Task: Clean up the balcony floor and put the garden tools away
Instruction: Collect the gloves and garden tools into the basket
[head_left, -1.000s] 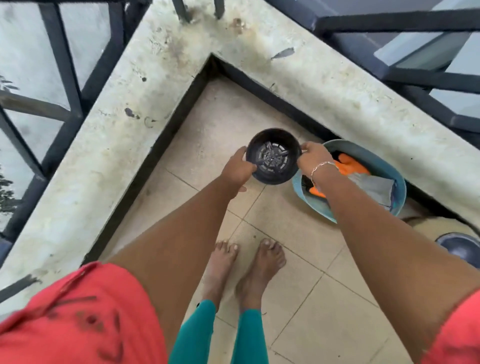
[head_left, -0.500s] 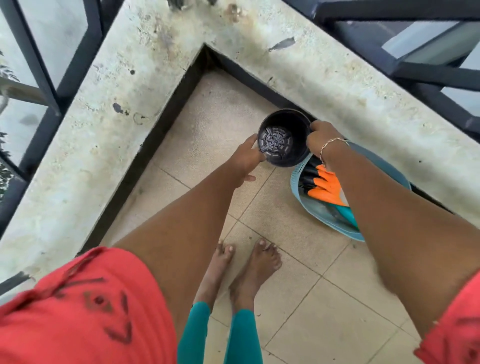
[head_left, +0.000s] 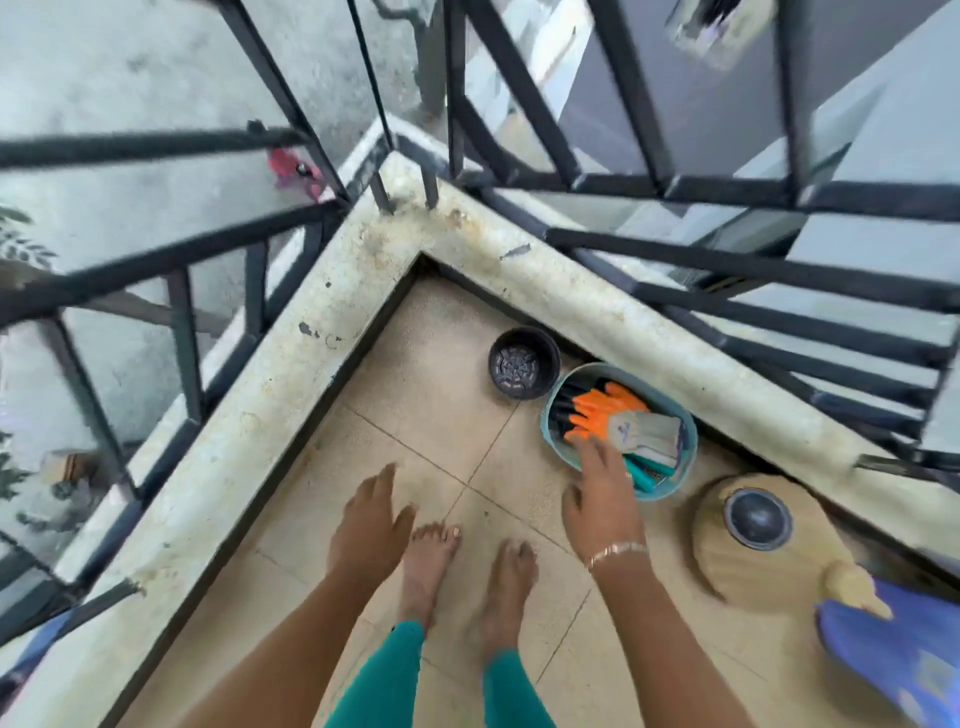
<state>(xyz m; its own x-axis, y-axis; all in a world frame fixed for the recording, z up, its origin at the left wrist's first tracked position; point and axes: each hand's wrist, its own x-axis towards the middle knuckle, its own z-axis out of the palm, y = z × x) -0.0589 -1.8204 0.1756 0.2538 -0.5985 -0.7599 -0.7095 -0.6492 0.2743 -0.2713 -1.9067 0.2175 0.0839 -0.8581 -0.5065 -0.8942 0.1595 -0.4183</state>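
Guessing light and slightly flexy for the black plastic pot (head_left: 523, 364) parked upright in the floor corner right beside the teal basket (head_left: 608, 367), so best pinched at the rim, with left hand (head_left: 369, 525) and right hand (head_left: 600, 499) both loose, empty.

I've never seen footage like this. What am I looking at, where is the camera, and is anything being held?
No machine here: a person wears a camera on the head, looking down at their own hands. In the corner of the tiled balcony floor an empty black pot stands beside a teal basin holding orange-and-grey gloves and some tool handles. The left hand and right hand are open and hold nothing; the right reaches over the basin's near edge.
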